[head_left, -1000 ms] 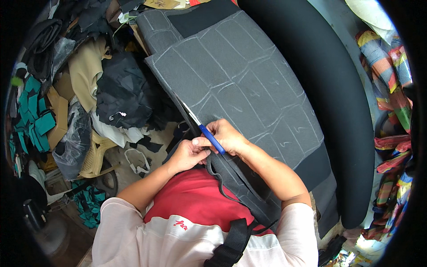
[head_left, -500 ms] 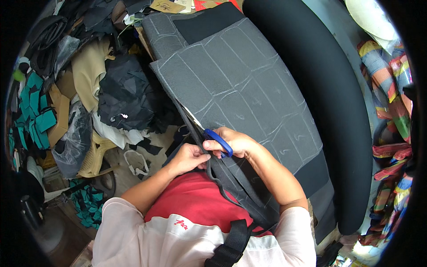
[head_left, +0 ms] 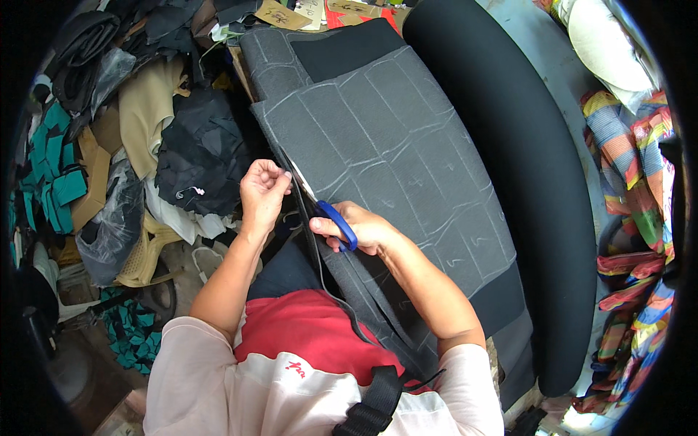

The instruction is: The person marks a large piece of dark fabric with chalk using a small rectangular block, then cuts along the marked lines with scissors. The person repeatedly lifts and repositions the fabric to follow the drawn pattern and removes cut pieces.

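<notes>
A dark grey sheet of thick fabric (head_left: 407, 145), marked with pale chalk lines, lies over the work surface. My right hand (head_left: 354, 229) is closed round the blue handles of a pair of scissors (head_left: 336, 221). The blades lie along the sheet's left edge, partly covered by the fabric. My left hand (head_left: 263, 192) is further up that edge, its fingers pinched on the narrow edge strip (head_left: 299, 203) beside the blades. Below my hands the strip hangs down over my front.
A thick black roll (head_left: 509, 167) lies along the sheet's right side. Dark scraps (head_left: 203, 152), a cream plastic stool (head_left: 149, 251) and a cardboard box (head_left: 91, 182) with teal pieces crowd the left floor. Colourful striped bags (head_left: 625, 160) stand far right; paper tags (head_left: 280, 13) lie at the back.
My left hand has moved up and left along the fabric edge, from below the scissors to beside the blades. My right hand and the scissors have shifted slightly left in the picture.
</notes>
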The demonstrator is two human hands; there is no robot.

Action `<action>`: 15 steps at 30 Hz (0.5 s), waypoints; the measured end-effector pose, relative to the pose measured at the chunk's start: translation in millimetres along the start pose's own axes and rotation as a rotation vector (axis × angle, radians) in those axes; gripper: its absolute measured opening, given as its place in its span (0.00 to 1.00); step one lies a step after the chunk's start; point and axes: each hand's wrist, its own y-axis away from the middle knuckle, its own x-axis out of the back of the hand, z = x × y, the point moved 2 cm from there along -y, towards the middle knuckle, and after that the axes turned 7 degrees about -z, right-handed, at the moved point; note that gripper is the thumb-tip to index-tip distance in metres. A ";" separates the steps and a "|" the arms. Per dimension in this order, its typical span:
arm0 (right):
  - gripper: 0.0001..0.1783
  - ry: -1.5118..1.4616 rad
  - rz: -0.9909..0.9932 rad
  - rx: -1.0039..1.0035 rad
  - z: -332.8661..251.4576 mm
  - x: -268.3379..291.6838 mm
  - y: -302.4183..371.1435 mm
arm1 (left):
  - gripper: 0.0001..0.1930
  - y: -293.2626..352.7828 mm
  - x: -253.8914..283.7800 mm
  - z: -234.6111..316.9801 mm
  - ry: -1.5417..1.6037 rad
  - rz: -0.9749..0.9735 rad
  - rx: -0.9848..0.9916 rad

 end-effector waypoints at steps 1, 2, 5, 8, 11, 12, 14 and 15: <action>0.27 0.053 0.063 -0.014 -1.0 -0.1 -2.6 | 0.10 0.4 -0.6 -0.5 0.013 -0.001 0.005; 0.27 0.073 0.088 -0.013 -1.8 -0.7 -4.0 | 0.10 1.0 -1.2 -1.0 0.025 -0.001 0.009; 0.26 0.079 0.164 0.100 -4.6 -5.5 -6.5 | 0.11 -0.2 -1.2 -0.6 0.052 -0.005 0.028; 0.26 0.130 0.218 0.048 -7.0 -6.8 -8.7 | 0.11 -0.7 0.0 2.1 0.058 -0.001 0.058; 0.26 0.080 0.145 0.121 -17.4 -4.7 -17.5 | 0.11 2.3 -0.7 6.3 0.075 -0.018 0.085; 0.26 0.066 0.139 0.120 -21.5 -3.1 -21.6 | 0.12 3.4 -1.4 7.4 0.083 -0.024 0.109; 0.27 0.088 0.188 0.147 -27.0 -4.8 -27.8 | 0.12 4.2 -2.9 10.9 0.156 -0.062 0.081; 0.27 0.101 0.205 0.142 -28.7 -5.9 -29.7 | 0.13 3.9 -2.8 11.9 0.173 -0.062 0.081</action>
